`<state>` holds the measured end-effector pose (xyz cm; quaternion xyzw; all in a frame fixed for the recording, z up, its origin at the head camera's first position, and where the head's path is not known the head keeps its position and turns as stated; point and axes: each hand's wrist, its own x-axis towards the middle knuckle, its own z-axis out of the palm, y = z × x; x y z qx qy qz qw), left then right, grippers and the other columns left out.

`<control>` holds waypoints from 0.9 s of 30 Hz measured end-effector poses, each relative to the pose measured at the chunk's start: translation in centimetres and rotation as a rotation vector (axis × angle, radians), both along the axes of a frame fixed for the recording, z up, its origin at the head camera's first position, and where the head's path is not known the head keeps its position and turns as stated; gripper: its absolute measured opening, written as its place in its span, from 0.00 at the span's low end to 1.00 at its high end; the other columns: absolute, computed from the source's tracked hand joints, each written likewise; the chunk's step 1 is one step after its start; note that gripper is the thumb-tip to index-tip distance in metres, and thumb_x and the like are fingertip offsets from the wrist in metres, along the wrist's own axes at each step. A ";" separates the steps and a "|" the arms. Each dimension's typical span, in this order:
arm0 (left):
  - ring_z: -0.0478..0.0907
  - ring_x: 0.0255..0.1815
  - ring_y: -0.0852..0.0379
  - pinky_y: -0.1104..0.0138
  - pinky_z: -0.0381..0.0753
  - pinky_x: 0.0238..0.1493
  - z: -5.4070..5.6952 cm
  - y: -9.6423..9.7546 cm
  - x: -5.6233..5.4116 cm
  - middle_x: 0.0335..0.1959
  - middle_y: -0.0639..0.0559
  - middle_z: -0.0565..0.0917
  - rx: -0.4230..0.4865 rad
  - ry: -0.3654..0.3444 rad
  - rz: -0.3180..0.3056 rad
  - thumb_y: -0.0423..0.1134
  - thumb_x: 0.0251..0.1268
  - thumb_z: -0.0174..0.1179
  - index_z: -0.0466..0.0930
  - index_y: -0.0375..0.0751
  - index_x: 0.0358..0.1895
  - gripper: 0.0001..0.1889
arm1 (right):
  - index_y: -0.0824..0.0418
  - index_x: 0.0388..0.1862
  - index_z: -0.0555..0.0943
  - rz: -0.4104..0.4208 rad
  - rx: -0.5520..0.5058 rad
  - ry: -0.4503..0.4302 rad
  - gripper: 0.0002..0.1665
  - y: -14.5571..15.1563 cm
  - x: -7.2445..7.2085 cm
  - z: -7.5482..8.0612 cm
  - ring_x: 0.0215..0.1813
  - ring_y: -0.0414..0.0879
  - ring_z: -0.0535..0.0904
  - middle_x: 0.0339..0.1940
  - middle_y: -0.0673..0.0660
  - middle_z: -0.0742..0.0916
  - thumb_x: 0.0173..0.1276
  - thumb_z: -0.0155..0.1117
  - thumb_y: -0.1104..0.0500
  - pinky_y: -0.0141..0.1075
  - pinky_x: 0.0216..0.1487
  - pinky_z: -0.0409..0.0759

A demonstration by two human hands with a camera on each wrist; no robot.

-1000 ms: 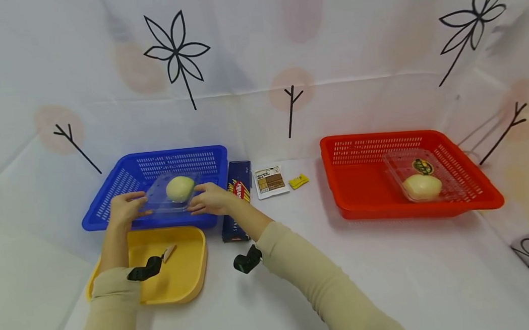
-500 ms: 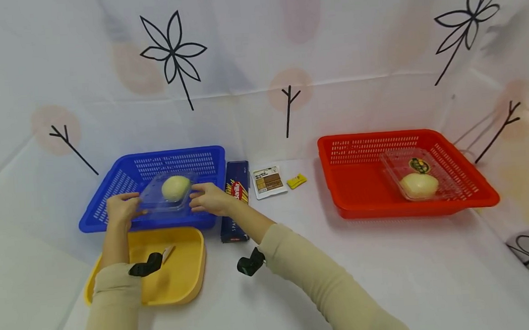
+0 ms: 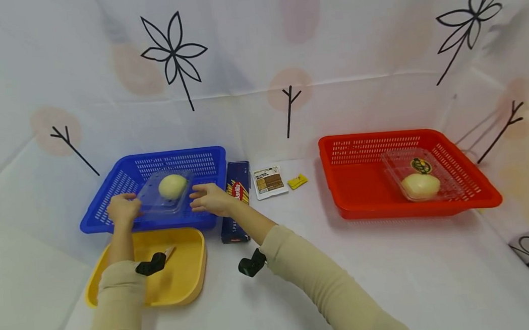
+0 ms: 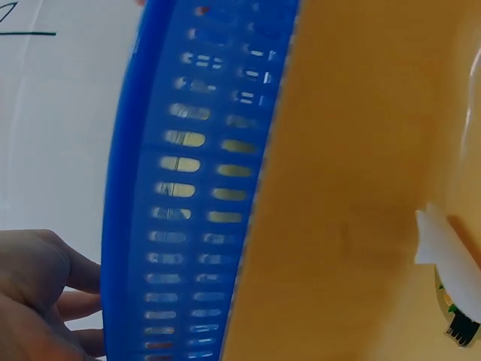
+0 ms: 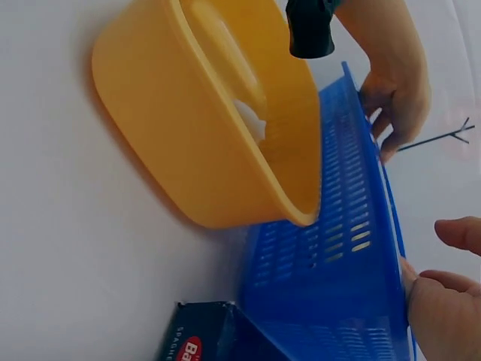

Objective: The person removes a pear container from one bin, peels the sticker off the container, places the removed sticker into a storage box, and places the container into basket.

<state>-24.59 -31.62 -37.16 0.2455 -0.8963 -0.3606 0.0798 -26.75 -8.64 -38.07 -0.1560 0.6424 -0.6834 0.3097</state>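
In the head view, a clear plastic container [image 3: 158, 204] with a pale, rounded piece of food [image 3: 173, 186] in it lies inside the blue basket [image 3: 92, 216]. My left hand [image 3: 123, 209] is by the container's left edge, its fingers loosely bent and holding nothing. On the other side my right hand [image 3: 212, 199] hovers over the basket's right part, apart from the container, with its thumb and fingers spread. The left wrist view has the left hand [image 4: 37, 301] at the basket's rim, the fingertips hidden behind it. In the right wrist view, the right hand [image 5: 451, 301] overlaps the rim.
A yellow tub [image 3: 194, 285] holding a small white item [image 3: 170, 253] stands in front. Right of the blue basket lie a spaghetti box [image 3: 236, 227], a pouch [image 3: 270, 182] and a yellow sachet [image 3: 297, 181]. Farther right, a red basket [image 3: 356, 179] contains a similar clear container [image 3: 450, 189].
The clear container with the pale food has settled slightly left and lower in the blue basket. Both hands have let go, and a gap now shows between the right hand and the container.
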 end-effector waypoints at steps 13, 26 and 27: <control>0.80 0.41 0.58 0.68 0.80 0.46 -1.3 3.1 -0.6 0.46 0.33 0.81 0.256 0.408 -0.311 0.36 0.69 0.52 0.74 0.23 0.55 0.19 | 0.69 0.73 0.51 0.017 -0.018 0.011 0.37 0.3 0.1 -0.4 0.65 0.59 0.70 0.69 0.69 0.66 0.68 0.51 0.73 0.46 0.62 0.70; 0.54 0.71 0.37 0.52 0.58 0.68 -1.5 4.5 -2.4 0.70 0.27 0.53 0.558 -0.011 -0.595 0.41 0.77 0.38 0.47 0.24 0.71 0.29 | 0.72 0.72 0.53 -0.038 -0.059 0.007 0.34 0.2 0.2 -0.6 0.64 0.58 0.71 0.67 0.69 0.69 0.69 0.50 0.72 0.46 0.63 0.69; 0.52 0.72 0.37 0.52 0.55 0.69 -1.5 4.6 -2.5 0.71 0.28 0.52 0.547 -0.014 -0.587 0.41 0.77 0.38 0.46 0.25 0.71 0.29 | 0.72 0.72 0.54 -0.046 -0.059 0.014 0.34 0.2 0.2 -0.6 0.64 0.57 0.71 0.67 0.69 0.69 0.69 0.50 0.71 0.45 0.63 0.69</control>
